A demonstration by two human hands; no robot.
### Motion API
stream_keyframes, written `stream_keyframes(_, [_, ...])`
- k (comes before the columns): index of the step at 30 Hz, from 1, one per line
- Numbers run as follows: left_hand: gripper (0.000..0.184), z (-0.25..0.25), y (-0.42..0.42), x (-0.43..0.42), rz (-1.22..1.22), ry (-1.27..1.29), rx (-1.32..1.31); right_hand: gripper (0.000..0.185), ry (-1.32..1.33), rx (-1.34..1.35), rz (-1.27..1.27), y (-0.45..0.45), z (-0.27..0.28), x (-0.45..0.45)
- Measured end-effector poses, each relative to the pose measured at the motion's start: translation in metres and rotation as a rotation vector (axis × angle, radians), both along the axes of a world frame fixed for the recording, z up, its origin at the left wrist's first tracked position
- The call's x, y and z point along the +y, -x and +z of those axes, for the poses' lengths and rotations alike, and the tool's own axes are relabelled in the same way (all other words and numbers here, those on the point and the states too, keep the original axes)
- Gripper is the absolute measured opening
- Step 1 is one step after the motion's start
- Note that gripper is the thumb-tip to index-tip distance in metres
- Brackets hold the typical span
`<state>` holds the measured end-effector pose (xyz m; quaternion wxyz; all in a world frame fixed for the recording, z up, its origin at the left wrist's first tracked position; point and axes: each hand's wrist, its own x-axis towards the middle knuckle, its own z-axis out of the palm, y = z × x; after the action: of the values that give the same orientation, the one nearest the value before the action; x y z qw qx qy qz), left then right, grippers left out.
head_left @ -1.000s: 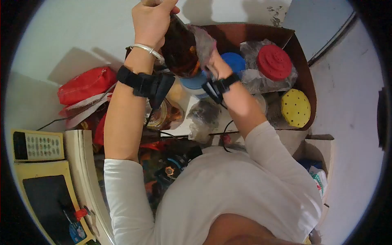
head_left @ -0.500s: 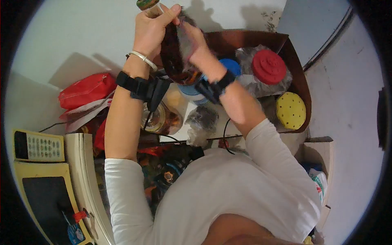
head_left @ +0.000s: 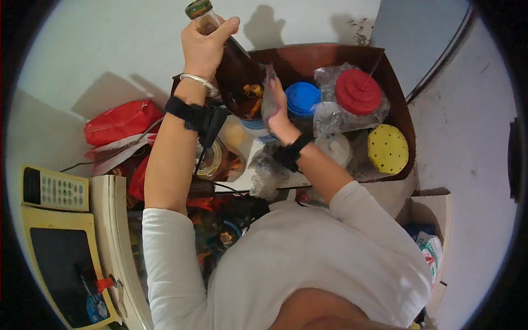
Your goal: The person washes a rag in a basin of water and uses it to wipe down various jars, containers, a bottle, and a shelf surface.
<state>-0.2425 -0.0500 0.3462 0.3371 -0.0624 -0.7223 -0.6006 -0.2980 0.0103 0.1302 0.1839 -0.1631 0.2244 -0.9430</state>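
My left hand (head_left: 202, 50) is closed round the neck of a tall glass bottle (head_left: 237, 74) with a green-and-gold cap. The bottle tilts, cap at the upper left, and holds dark liquid with orange-yellow pieces near its base. At the bottle's right side is my right hand (head_left: 281, 113), holding a thin greyish cloth (head_left: 269, 93) along its palm and fingers. Its fingers point upward and are partly covered by the cloth. Under the bottle's base shows part of a container with a blue band (head_left: 254, 124).
A brown box (head_left: 324, 52) holds jars with a blue lid (head_left: 302, 99), a red lid (head_left: 357, 92) and a yellow dotted cover (head_left: 388, 149). A glass jar (head_left: 223, 159) stands below the bottle. Red bags (head_left: 121, 122) lie left, above a microwave (head_left: 63, 264).
My right hand, with the cloth, has moved down and right from the bottle's upper part to beside its lower part. My left hand keeps its grip on the neck.
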Motion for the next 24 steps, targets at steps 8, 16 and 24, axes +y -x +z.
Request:
stream_keyframes(8, [0.018, 0.003, -0.002, 0.025, 0.281, -0.125, -0.08, 0.043, -0.882, 0.834, -0.908, -0.05, 0.066, 0.03])
stream_keyframes(16, [0.017, 0.002, 0.015, -0.002, 0.045, -0.139, -0.058, 0.027, -0.421, 0.387, 0.278, 0.051, 0.122, 0.01])
stream_keyframes(24, [0.014, -0.002, 0.016, -0.003, -0.006, -0.022, 0.019, 0.031, -0.188, 0.174, -0.148, 0.017, 0.029, 0.019])
